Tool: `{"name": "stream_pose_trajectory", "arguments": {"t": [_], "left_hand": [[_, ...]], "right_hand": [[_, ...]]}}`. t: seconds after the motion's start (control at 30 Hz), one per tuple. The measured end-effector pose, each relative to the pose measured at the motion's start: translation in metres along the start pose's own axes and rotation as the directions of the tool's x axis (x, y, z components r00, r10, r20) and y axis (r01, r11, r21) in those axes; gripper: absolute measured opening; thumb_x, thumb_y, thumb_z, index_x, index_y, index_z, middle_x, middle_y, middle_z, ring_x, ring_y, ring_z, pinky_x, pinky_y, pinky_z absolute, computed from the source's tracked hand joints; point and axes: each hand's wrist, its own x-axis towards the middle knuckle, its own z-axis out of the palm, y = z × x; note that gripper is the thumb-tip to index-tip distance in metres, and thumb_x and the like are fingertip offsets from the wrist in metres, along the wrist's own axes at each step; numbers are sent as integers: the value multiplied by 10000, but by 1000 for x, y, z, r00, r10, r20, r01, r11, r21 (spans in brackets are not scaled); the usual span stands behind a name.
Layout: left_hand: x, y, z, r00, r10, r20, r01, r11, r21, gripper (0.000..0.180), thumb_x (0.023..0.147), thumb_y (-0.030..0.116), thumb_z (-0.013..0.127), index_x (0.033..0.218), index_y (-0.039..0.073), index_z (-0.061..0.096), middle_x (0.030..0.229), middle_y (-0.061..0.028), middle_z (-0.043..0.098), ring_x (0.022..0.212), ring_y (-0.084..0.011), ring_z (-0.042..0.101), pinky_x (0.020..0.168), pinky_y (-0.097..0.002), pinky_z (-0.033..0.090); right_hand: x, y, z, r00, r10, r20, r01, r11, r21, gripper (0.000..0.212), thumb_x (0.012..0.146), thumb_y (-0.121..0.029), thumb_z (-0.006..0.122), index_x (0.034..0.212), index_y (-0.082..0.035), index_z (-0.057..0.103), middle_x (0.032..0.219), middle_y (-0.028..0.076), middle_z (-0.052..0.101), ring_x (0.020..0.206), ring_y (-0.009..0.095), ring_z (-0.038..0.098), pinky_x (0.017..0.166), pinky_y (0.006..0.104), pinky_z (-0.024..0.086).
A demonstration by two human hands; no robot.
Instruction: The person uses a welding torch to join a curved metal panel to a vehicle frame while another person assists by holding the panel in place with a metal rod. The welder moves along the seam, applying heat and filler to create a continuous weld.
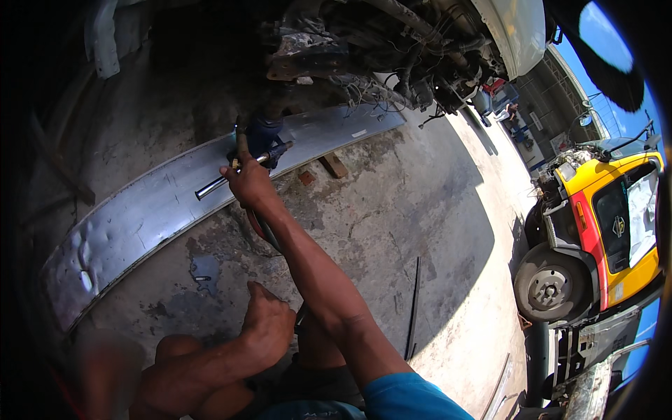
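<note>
My right hand [253,186] reaches forward and is closed on a dark blue tool [264,133] with a shiny metal tube [213,187] across it. Its exact kind is unclear. A dark hose with a reddish side [263,229] hangs beneath that hand. Under the tool lies a long, dented, silvery metal panel [157,192]. My left hand [269,327] is held low near my knee, fingers curled in; whatever is inside them is hidden.
Above the panel hangs a vehicle's underside [413,49] with loose wires. A wood block [333,166] touches the panel's near edge. On the concrete lie a flat grey piece [205,273] and a thin dark bar [414,308]. A yellow and red truck [595,231] stands at right.
</note>
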Motion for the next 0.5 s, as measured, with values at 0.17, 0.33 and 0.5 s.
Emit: {"name": "stream_pose_trajectory", "arguments": {"t": [0.17, 0.33, 0.5], "left_hand": [[13, 10, 13, 997, 15, -73, -12, 999, 34, 313, 942, 260, 650, 1117, 61, 817, 1078, -177, 792, 1152, -380, 701, 1117, -624, 370], [16, 6, 12, 998, 33, -58, -31, 999, 22, 309, 927, 282, 662, 1071, 63, 825, 1035, -182, 791, 1127, -378, 700, 1104, -612, 373], [22, 5, 4, 997, 73, 22, -73, 997, -11, 297, 947, 249, 647, 1121, 78, 817, 1064, -154, 796, 1136, -355, 712, 1117, -637, 365]], "right_hand": [[-4, 19, -18, 991, 131, 40, -132, 991, 12, 589, 984, -339, 726, 1422, 19, 563, 1236, 314, 705, 1177, 447, 691, 1025, 459, 528], [-7, 13, -18, 998, 57, -12, -57, 998, -7, 680, 974, -298, 732, 1523, 9, 472, 1236, 319, 701, 1165, 470, 687, 1012, 477, 531], [-14, 15, -15, 999, 33, -18, -32, 999, 34, 729, 956, -222, 741, 1574, -11, 416, 1254, 346, 683, 1185, 495, 670, 1038, 492, 518]]}}
